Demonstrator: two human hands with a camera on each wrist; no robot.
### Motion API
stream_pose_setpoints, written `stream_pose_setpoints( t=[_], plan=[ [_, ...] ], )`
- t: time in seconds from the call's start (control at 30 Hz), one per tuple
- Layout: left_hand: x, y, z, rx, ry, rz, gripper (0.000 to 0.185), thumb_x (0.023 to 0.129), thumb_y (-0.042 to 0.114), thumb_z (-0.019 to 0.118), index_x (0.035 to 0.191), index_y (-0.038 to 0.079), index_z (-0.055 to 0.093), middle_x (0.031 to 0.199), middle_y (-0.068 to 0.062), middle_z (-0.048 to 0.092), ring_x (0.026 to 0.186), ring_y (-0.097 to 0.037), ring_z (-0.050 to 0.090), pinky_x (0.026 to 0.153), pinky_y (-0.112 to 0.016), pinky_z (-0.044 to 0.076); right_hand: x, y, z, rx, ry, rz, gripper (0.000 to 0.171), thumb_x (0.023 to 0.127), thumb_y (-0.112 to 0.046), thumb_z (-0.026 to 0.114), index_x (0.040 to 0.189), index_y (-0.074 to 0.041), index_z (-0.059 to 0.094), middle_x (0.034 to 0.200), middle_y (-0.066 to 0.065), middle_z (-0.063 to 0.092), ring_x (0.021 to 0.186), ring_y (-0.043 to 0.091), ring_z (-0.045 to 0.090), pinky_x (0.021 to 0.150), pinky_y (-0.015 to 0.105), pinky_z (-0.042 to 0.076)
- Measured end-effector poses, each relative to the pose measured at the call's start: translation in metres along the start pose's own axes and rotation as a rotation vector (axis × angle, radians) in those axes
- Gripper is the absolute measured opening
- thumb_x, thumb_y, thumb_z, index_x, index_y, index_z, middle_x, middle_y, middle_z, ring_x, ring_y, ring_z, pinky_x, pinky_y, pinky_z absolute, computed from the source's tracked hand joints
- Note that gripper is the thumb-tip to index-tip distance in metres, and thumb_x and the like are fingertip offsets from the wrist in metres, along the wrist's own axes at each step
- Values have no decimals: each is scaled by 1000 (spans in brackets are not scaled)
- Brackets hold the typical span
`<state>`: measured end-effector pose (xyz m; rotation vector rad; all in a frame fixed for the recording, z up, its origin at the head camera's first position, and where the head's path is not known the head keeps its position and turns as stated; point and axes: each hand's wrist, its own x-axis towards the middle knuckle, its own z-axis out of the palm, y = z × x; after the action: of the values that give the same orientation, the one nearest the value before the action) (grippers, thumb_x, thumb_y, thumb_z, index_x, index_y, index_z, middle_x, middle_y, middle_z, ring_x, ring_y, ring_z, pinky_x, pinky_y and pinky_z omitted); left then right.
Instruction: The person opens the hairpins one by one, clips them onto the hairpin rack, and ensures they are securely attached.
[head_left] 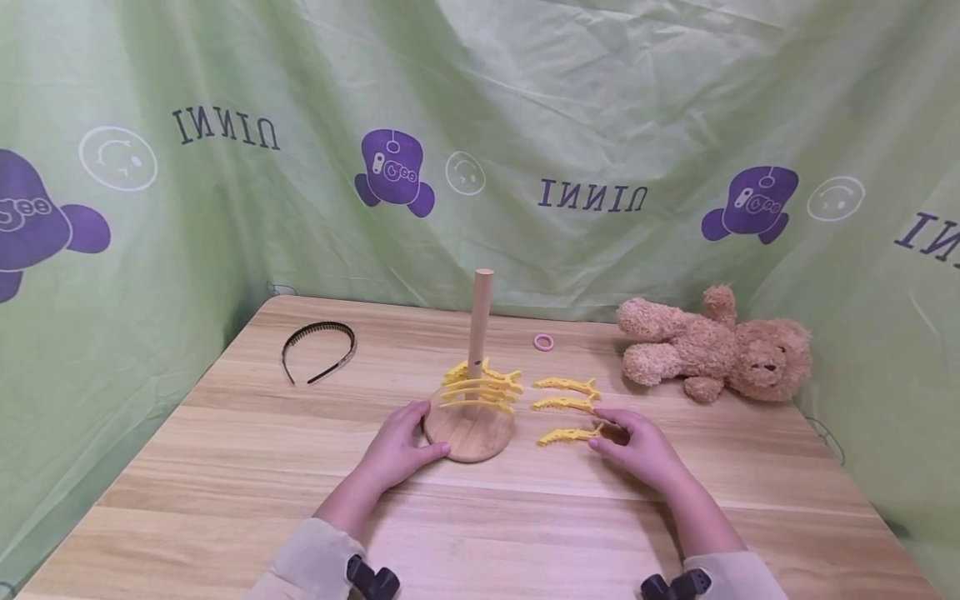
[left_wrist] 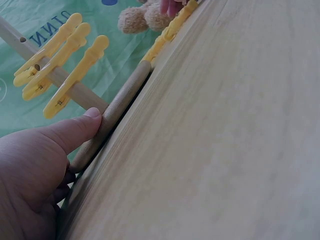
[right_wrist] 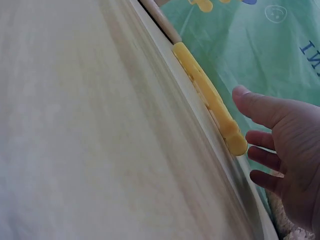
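Observation:
A wooden stand has a round base (head_left: 472,442) and an upright dowel (head_left: 481,321), with several yellow hair clips (head_left: 483,387) clipped low on the dowel. My left hand (head_left: 408,437) grips the base's left rim, and its thumb (left_wrist: 75,131) presses the rim (left_wrist: 120,107) below the clipped clips (left_wrist: 55,65). Three more yellow clips lie on the table to the right, the nearest (head_left: 568,435) closest to me. My right hand (head_left: 622,437) rests with spread fingers at that clip's right end. Up close, the clip (right_wrist: 210,97) lies just beside the open right hand (right_wrist: 248,120).
A brown teddy bear (head_left: 720,346) lies at the back right of the wooden table (head_left: 225,467). A pink hair tie (head_left: 543,342) sits behind the loose clips, and a black headband (head_left: 318,350) lies at the back left. A green printed cloth (head_left: 600,125) hangs all around.

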<state>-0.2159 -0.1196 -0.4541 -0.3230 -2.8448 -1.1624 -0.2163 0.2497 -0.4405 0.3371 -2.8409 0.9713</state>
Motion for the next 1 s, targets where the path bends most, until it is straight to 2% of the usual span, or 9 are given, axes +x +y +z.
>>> stream_pose_setpoints(
  t=[0.27, 0.6, 1.0],
  plan=[
    [0, 0, 0, 2, 0, 0, 82, 65, 48, 68, 129, 4, 39, 134, -13, 39, 127, -32, 29, 107, -47, 21, 0, 6, 5, 0, -13, 19, 56, 67, -42, 69, 116, -17, 55, 115, 11, 57, 109, 30, 50, 95, 47, 37],
    [-1, -1, 0, 5, -3, 0, 83, 66, 49, 67, 129, 5, 38, 135, -13, 38, 128, -32, 29, 107, -47, 21, -1, 7, 4, -26, -28, -22, 51, 70, -35, 69, 114, -12, 57, 113, 10, 59, 108, 28, 52, 93, 44, 40],
    [-1, -1, 0, 4, -7, -8, 83, 65, 49, 67, 129, 5, 38, 135, -13, 38, 128, -31, 28, 107, -47, 21, -1, 8, 4, -78, -25, -59, 40, 72, -33, 67, 106, -14, 61, 110, 9, 60, 106, 28, 52, 92, 45, 39]
  ],
)
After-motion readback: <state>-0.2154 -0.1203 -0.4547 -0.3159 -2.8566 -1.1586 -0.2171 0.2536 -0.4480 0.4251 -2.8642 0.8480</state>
